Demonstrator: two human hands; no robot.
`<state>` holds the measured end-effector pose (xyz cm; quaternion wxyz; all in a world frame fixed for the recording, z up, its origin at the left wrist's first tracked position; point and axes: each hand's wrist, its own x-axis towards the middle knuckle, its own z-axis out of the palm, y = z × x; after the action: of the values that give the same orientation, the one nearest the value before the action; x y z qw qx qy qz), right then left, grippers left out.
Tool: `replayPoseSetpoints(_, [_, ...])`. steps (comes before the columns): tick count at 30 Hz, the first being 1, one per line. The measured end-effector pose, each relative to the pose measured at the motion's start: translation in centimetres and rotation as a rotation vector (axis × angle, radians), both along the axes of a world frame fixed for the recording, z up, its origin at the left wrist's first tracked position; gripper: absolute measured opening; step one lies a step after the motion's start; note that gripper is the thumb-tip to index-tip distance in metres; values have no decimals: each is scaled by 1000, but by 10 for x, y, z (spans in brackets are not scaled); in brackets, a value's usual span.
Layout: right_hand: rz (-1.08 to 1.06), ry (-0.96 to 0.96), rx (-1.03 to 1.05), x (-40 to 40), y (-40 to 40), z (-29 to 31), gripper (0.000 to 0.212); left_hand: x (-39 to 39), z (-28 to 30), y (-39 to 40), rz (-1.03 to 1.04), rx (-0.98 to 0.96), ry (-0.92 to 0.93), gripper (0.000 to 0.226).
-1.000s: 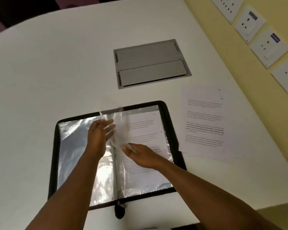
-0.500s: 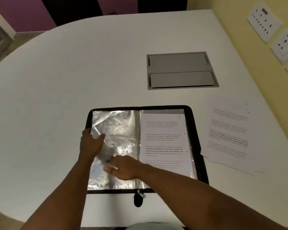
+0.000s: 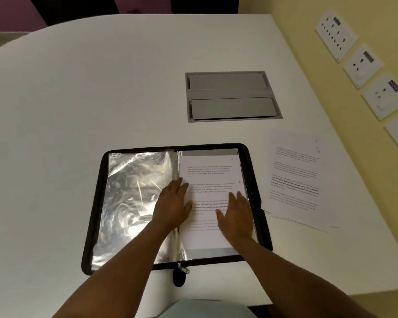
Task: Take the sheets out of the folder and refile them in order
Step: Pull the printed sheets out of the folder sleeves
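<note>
Having turned an empty sleeve over to the left half, both hands now lie flat on the folder, low in the centre of the frame, where half a second ago they were busy on the left side. The left hand rests with fingers spread across the spine; the right hand presses open-palmed on the printed sheet under clear plastic on the right half. That sheet looks next to come out. Removed sheets lie loosely stacked at centre right, just beside the folder. The plastic sleeves are crinkled and glossy, likely slippery; the folder's zipped black edge is soft and rounded. A handwritten number at the page's top corner is perhaps a 9, too small to be sure.
</note>
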<state>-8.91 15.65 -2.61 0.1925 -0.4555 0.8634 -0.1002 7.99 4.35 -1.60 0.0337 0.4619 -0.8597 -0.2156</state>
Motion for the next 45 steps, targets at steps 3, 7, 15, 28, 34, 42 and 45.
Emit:
replayPoseSetpoints(3, [-27,17,64,-14,8,1,81,-11,-10,1,-50,-13,-179,71])
replayPoseSetpoints(7, [-15,30,102,-21,7,-2,85,-14,-15,-5,24,23,-239,80])
replayPoseSetpoints(15, [42,103,31,-21,-5,-12,79,-26,-18,-25,121,-47,-101,78])
replayPoseSetpoints(28, [-222,-148,-21,-38,-73,3,95,-51,-6,-85,204,250,-80,124])
replayPoseSetpoints(34, [-316,-283,-26,-67,-103,-1,58,-63,1,-121,183,293,-83,109])
replayPoseSetpoints(42, [-327,-531,-146,-86,-114,14,24,-76,-1,-148,41,216,4,65])
replayPoseSetpoints(45, [-338,-620,-190,-93,-112,24,13,-81,2,-150,-9,132,13,61])
